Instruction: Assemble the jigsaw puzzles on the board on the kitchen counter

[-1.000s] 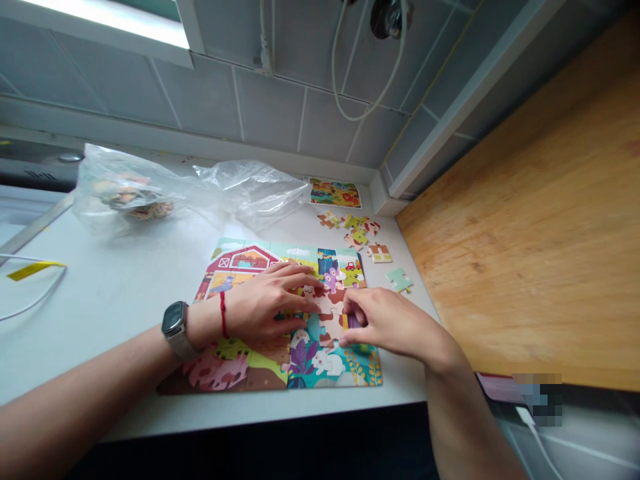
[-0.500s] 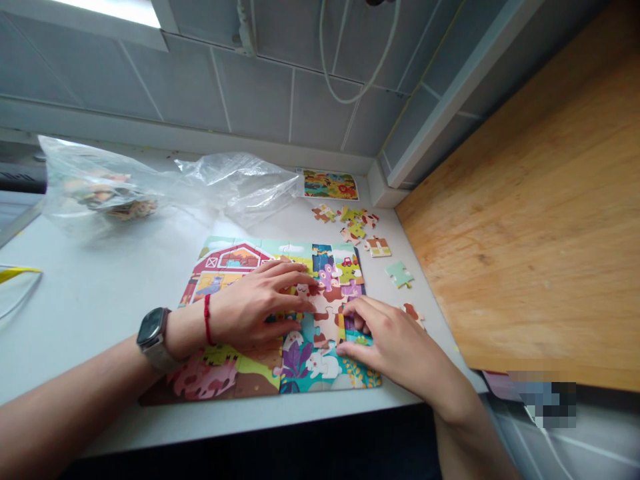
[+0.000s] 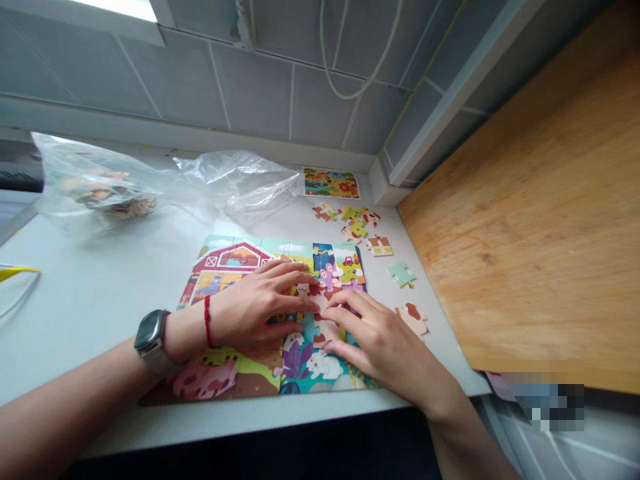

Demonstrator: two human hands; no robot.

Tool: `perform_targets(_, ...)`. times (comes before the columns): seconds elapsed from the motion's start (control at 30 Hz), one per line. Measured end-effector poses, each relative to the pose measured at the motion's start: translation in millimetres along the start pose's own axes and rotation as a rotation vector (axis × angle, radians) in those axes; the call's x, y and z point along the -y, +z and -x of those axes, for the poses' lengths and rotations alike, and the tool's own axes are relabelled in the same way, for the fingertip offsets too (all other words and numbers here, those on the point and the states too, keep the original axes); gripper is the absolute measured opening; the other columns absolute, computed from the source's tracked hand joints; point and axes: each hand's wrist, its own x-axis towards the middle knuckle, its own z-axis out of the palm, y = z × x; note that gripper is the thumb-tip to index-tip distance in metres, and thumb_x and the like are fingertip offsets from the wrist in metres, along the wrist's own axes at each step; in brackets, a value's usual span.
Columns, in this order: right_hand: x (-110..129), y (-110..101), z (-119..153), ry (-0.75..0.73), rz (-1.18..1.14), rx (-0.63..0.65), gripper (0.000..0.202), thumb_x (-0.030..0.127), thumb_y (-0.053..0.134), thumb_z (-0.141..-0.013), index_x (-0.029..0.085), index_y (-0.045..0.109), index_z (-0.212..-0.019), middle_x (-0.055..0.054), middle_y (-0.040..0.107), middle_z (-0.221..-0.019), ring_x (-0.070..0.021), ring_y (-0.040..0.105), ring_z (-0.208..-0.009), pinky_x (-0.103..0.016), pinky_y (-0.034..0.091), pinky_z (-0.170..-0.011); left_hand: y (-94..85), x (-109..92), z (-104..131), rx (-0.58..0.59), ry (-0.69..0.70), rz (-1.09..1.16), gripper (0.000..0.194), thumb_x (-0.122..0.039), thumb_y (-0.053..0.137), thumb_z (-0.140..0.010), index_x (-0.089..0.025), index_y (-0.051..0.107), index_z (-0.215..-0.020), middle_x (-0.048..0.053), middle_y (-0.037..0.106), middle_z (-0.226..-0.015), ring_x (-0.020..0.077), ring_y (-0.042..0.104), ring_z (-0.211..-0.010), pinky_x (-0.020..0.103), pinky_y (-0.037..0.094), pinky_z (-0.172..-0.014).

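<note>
A farm jigsaw puzzle (image 3: 240,259) lies on the white table, largely filled with pieces. Across its middle my left hand (image 3: 265,300) rests palm down, fingers spread and pointing right, holding nothing. My right hand (image 3: 373,333) reaches in from the right, its fingers apart and their tips on the pink and brown pieces (image 3: 327,331) beside my left fingertips. Beyond the puzzle's right edge lie a brown-spotted piece (image 3: 413,319), a pale green piece (image 3: 401,273) and a brown and cream piece (image 3: 380,246).
Several loose pieces (image 3: 354,220) lie behind the puzzle, near a small animal picture card (image 3: 331,183). A clear plastic bag (image 3: 240,180) stretches across the back left. A wooden board (image 3: 540,220) borders the table's right side. The front edge runs just below the puzzle.
My right hand has shifted left over the puzzle, towards my left fingertips, uncovering more of the brown-spotted piece at the right. My left hand has stayed nearly in place.
</note>
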Motion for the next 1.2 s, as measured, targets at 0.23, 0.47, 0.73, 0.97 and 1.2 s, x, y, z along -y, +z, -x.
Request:
perform_targets(0.23,1.1,2.8,-0.8,-0.091,0.046,-0.031,0.029,0.025,0.075,-0.095,0.019,0.067,-0.122,-0.012,0.07,-0.123,-0.0282,0.067,-0.116,-0.041,0.062,-0.093,0.8,-0.7,-2.2,-0.022,0.0,0.007,0.03,-0.039,0.065,-0.102,-0.032,0.072,-0.13,0.009,0.064,-0.143,0.0338,0.055,-0.136,0.054,0.044,-0.115)
perform_targets(0.47,1.7,12.2,8.7,-0.203,0.013,-0.18,0.019,0.014,0.065,-0.1,0.019,0.068,-0.118,-0.01,0.073,-0.115,-0.024,0.069,-0.11,-0.037,0.061,-0.094,2.3,0.4,-1.1,-0.024,-0.002,0.011,0.031,-0.04,0.066,-0.101,-0.031,0.073,-0.129,0.009,0.064,-0.142,0.0333,0.055,-0.136,0.055,0.043,-0.115)
perform_targets(0.73,10.7,40.0,23.4,-0.156,-0.078,-0.376,0.039,0.0,0.061,-0.096,0.021,0.064,-0.129,-0.011,0.073,-0.116,-0.0242,0.069,-0.112,-0.041,0.062,-0.096,5.5,1.0,0.0,-0.029,-0.012,0.02,0.029,-0.041,0.066,-0.101,-0.032,0.074,-0.127,0.007,0.064,-0.142,0.0324,0.055,-0.134,0.054,0.041,-0.115)
perform_targets(0.97,29.9,58.7,34.7,-0.033,-0.097,-0.581,0.036,-0.002,0.065,-0.095,0.022,0.068,-0.12,-0.009,0.075,-0.108,-0.0226,0.072,-0.11,-0.038,0.063,-0.096,6.7,2.9,0.4,-0.061,0.014,0.038,0.025,-0.04,0.066,-0.101,-0.029,0.075,-0.121,0.008,0.066,-0.139,0.0317,0.057,-0.132,0.053,0.041,-0.114)
perform_targets(1.2,29.4,64.5,46.4,0.127,-0.057,-0.642,0.027,0.006,0.066,-0.097,0.024,0.07,-0.117,-0.009,0.076,-0.113,-0.023,0.075,-0.11,-0.038,0.064,-0.098,3.7,2.2,0.1,-0.051,0.018,0.045,0.024,-0.039,0.067,-0.1,-0.028,0.076,-0.12,0.008,0.067,-0.136,0.0316,0.058,-0.13,0.052,0.042,-0.113)
